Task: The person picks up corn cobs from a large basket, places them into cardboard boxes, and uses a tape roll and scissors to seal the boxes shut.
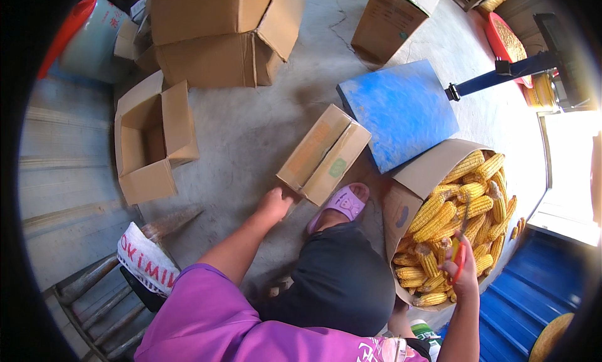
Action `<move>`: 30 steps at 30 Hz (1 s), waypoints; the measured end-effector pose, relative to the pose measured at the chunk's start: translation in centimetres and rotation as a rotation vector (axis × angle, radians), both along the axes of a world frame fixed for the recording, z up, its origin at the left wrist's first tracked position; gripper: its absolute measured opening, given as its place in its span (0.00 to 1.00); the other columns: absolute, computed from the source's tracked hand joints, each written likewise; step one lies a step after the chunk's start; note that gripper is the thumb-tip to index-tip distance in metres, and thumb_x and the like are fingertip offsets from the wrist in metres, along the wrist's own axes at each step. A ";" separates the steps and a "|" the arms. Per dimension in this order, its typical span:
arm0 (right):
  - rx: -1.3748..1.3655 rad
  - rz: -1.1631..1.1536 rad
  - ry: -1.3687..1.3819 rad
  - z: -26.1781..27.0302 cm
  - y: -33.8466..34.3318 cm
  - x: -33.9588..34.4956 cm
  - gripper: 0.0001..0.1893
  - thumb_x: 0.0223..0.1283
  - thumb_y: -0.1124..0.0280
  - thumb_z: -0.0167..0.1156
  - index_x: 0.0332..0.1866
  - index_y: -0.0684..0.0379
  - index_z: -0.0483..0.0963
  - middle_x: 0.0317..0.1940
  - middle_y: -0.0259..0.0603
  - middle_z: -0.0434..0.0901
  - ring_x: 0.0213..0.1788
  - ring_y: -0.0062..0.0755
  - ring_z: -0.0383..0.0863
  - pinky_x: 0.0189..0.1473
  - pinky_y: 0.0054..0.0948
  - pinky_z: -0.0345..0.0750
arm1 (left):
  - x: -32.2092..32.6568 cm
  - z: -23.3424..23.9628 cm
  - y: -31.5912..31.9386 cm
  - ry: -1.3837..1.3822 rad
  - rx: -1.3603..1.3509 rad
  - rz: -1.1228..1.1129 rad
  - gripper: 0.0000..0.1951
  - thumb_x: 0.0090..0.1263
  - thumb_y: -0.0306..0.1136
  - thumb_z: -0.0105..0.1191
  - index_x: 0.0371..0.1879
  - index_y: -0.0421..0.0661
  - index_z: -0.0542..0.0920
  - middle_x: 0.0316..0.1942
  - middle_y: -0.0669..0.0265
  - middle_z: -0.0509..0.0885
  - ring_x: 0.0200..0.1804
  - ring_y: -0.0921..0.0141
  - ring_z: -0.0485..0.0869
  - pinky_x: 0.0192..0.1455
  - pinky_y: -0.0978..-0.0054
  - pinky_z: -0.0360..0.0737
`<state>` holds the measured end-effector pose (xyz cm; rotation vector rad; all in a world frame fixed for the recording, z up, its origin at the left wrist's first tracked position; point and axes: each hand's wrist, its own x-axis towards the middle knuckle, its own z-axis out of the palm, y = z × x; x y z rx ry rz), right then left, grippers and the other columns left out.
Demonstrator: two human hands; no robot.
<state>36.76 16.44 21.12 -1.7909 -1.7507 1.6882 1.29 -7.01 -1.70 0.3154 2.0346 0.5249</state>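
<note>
A small cardboard box (322, 155) with orange and green print sits or hangs just above the concrete floor, its two top flaps folded in to a dark seam; I cannot tell whether it touches the floor. At its near lower corner my left hand (275, 204) has its fingers closed on the box. My right hand (461, 270) grips a pair of scissors (459, 256) by red and yellow handles, with the blades pointing away from me. Beneath that hand, a large open cardboard box (404, 211) lies full of yellow corn cobs (463, 211).
A blue platform scale (400, 112) stands beyond the small box, its post reaching right. An open cardboard box (141, 131) is at left. A big carton (221, 37) and another carton (388, 28) stand farther back. A wooden rack (106, 305) holds a white cloth (146, 258).
</note>
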 end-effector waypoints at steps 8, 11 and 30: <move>-0.388 0.813 -0.003 -6.5 -1.6 -13.8 0.30 0.54 0.69 0.65 0.62 0.60 0.65 0.46 0.33 0.75 0.46 0.19 0.73 0.50 0.22 0.72 | 0.3 -0.9 -0.8 -0.057 0.041 0.033 0.25 0.63 0.40 0.50 0.50 0.30 0.70 0.49 0.44 0.77 0.27 0.58 0.84 0.29 0.65 0.81; -0.508 0.833 -0.032 -8.3 -2.3 -15.5 0.27 0.56 0.63 0.63 0.61 0.58 0.68 0.49 0.38 0.77 0.49 0.22 0.74 0.53 0.24 0.71 | 0.6 -0.5 -0.9 -0.094 0.075 0.087 0.28 0.63 0.41 0.50 0.55 0.30 0.67 0.53 0.45 0.74 0.28 0.57 0.84 0.27 0.65 0.82; -0.365 1.033 -0.149 -14.6 -4.5 -18.2 0.28 0.53 0.51 0.60 0.57 0.54 0.71 0.47 0.49 0.79 0.52 0.40 0.77 0.56 0.31 0.70 | -1.4 -2.3 -1.2 -0.317 0.160 0.187 0.19 0.58 0.33 0.57 0.49 0.40 0.79 0.39 0.58 0.84 0.31 0.65 0.84 0.18 0.69 0.81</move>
